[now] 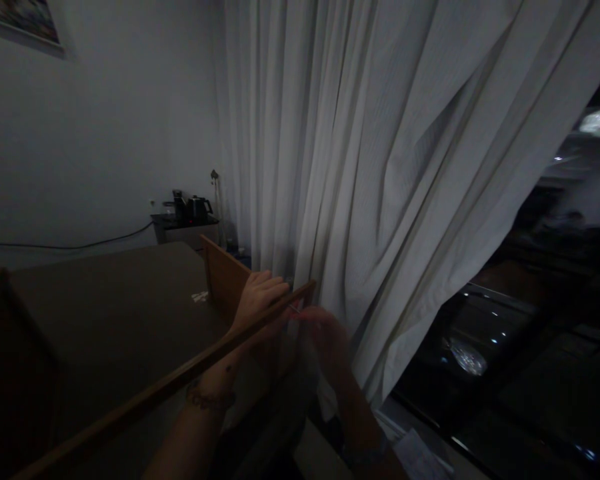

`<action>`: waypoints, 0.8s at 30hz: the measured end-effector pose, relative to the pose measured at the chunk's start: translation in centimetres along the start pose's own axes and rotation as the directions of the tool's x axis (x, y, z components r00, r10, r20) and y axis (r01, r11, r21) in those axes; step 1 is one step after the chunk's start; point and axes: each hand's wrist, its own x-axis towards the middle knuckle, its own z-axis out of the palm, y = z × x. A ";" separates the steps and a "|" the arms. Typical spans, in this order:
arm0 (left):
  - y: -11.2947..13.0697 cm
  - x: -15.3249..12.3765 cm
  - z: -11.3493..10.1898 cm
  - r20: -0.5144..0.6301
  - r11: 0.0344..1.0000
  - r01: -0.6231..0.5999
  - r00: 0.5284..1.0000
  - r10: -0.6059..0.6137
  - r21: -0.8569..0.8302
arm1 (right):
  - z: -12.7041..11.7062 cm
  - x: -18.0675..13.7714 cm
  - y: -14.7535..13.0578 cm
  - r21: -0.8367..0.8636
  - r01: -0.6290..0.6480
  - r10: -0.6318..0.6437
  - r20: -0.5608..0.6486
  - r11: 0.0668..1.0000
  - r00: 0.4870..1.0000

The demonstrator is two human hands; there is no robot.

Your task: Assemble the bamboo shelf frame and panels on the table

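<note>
A long narrow wooden rail [180, 377] runs diagonally from the lower left to its far end near the curtain. My left hand [261, 297] is at that far end, the rail crossing in front of it; its fingers bend over the wood and seem to grip it. Just right of the rail, my right hand [327, 340] is closed, blurred, its fingertips pinching a thin light rod [295, 308] with a reddish tint around it. The rod's tip meets the rail's side near the end; its exact kind is too dark to tell. An upright wooden panel [226, 270] stands beyond my left hand.
White curtains [340, 167] hang close behind my hands, with dark reflective glass [510, 360] at right. A grey-brown flat surface [130, 300] spreads at left, small pale pieces [199, 297] on it. Beyond, a kettle [198, 207] stands on a cabinet [180, 230]. Papers [420, 457] lie below.
</note>
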 end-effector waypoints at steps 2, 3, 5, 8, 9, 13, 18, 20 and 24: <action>0.0 0.0 0.0 0.008 1.000 0.005 1.000 -0.005 0.010 | -0.2 0.3 0.3 0.044 -0.004 0.003 0.019 0.999 1.000; 0.0 0.0 0.0 0.013 1.000 0.010 1.000 -0.010 0.014 | -0.3 0.4 0.4 0.070 -0.012 0.010 0.034 0.997 0.999; 0.0 0.0 0.0 0.020 1.000 0.018 1.000 -0.019 0.017 | -0.4 0.5 0.6 0.119 -0.038 0.030 0.073 0.992 0.997; 0.0 -0.1 0.0 0.021 1.000 0.010 1.000 -0.010 0.011 | -0.6 0.5 0.7 0.165 -0.071 0.051 0.123 0.984 0.991; -0.1 -0.1 0.1 0.020 1.000 0.005 1.000 -0.005 0.008 | -0.6 0.5 0.7 0.175 -0.075 0.053 0.128 0.982 0.990; -0.4 -0.3 0.3 0.027 1.000 -0.002 1.000 0.002 0.010 | -0.7 0.6 0.9 0.157 -0.047 0.027 0.128 0.986 0.991; -0.6 -0.4 0.5 0.041 1.000 0.011 0.999 -0.012 0.015 | -0.8 1.0 1.0 0.133 -0.031 0.016 0.115 0.991 0.993; -0.6 -0.4 0.5 0.038 1.000 0.007 0.999 -0.007 0.012 | -0.8 1.2 1.0 0.149 -0.019 -0.001 0.129 0.989 0.992; -0.4 -0.2 0.2 0.009 1.000 -0.012 1.000 0.012 -0.020 | -0.7 1.6 1.1 0.179 0.003 -0.030 0.147 0.984 0.989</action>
